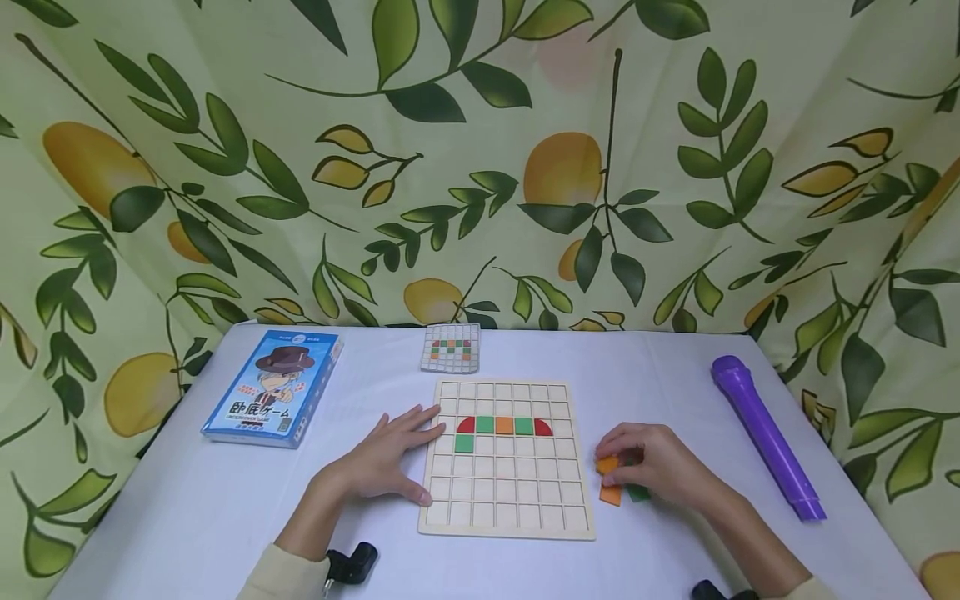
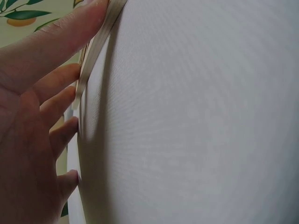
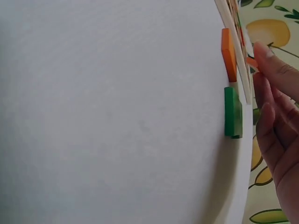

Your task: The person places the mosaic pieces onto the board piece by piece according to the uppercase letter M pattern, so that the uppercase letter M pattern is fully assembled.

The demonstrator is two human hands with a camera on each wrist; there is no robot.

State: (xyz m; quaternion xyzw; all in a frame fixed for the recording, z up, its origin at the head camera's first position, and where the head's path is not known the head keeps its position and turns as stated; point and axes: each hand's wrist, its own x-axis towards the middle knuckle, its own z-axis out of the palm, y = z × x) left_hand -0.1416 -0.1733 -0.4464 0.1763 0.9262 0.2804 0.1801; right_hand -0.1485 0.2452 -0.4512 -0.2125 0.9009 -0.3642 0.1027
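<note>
A wooden grid board [image 1: 506, 508] lies on the table. One of its rows holds a red rounded tile [image 1: 467, 426], a green tile [image 1: 485, 425], an orange tile [image 1: 505, 426], another green one and another red one; a single green tile [image 1: 464, 443] sits below the left red one. My left hand [image 1: 386, 454] touches the board's left edge with spread fingers. Just right of the board, my right hand [image 1: 656, 462] pinches an orange tile [image 3: 252, 61] between thumb and fingers. Beneath that hand lie a loose orange tile [image 3: 228, 53] and green tiles [image 3: 230, 112], partly covered in the head view.
A small pattern card [image 1: 450, 348] with a matching grid lies behind the board. To the left is a blue game box [image 1: 273, 387] with a cartoon figure. A purple cylindrical tube [image 1: 768, 437] lies at the right. Leaf-printed cloth [image 1: 480, 167] hangs behind the table.
</note>
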